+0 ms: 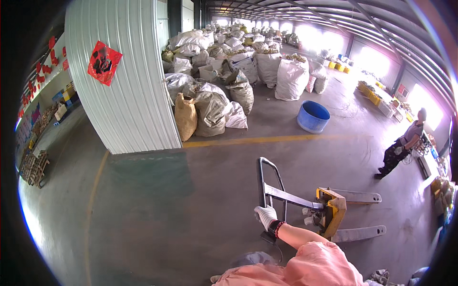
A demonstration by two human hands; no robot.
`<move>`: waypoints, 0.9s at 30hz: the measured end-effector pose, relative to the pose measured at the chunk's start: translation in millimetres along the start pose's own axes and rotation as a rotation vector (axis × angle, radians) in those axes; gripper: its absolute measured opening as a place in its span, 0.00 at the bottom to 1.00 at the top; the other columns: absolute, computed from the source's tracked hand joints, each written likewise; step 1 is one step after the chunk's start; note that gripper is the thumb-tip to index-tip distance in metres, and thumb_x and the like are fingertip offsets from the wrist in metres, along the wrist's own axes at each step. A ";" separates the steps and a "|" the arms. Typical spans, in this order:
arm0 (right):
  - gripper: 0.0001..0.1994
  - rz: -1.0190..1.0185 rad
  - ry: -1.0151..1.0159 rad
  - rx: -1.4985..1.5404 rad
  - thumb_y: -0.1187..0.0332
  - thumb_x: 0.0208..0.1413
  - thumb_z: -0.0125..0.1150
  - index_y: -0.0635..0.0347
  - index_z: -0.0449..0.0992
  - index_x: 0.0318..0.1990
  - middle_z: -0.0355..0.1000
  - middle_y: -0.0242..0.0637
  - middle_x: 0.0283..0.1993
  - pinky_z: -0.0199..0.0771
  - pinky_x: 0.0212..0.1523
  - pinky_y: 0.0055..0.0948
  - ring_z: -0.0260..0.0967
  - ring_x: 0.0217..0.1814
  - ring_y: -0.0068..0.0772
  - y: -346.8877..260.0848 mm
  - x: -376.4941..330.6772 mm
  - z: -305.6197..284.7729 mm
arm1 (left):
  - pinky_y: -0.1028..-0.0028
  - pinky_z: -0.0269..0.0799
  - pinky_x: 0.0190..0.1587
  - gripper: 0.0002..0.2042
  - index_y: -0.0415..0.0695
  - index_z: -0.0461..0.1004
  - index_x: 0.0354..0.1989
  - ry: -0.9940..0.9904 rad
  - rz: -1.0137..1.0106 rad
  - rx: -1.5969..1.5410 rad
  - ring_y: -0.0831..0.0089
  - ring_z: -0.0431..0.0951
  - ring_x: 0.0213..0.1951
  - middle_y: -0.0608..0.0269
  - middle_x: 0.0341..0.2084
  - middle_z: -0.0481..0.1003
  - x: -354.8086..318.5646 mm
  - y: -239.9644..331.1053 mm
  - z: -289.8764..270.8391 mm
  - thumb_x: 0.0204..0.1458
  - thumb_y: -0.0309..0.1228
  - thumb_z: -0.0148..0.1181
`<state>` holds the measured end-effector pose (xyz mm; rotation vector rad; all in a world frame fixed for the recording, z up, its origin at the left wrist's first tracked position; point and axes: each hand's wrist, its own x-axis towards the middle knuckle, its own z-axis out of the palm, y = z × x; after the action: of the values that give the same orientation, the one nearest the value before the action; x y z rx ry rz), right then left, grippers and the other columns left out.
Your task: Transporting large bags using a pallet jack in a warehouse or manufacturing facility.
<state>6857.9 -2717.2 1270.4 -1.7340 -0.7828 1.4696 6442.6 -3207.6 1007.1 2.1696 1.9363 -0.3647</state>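
Note:
My right hand, in a whitish knit glove, is closed round the black loop handle of a pallet jack. A dark band and red beads circle that wrist. The pallet jack's yellow body stands to the right of the hand, its two grey forks pointing right, with nothing on them. At the lower edge, beside my pink sleeve, a small pale patch looks like my gloved left hand; its fingers cannot be made out.
Large stuffed sacks are heaped beyond a yellow floor line. A round blue tub stands in front of them. At left rises a white corrugated wall. Another person is at the right, near crates. Wooden pallets lie far left.

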 end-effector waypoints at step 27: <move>0.10 0.168 -0.269 -0.106 0.57 0.53 0.56 0.49 0.69 0.25 0.67 0.25 0.20 0.60 0.17 0.24 0.62 0.15 0.22 -15.1 24.0 509.1 | 0.61 0.71 0.56 0.18 0.45 0.77 0.52 0.083 -1.124 -1.184 0.50 0.74 0.57 0.48 0.55 0.75 -33.3 -389.4 -157.7 0.58 0.36 0.48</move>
<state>6359.8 -2618.5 1224.1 -1.7356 -0.8838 1.8319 6059.1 -3144.2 1170.2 0.3157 2.2729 0.6070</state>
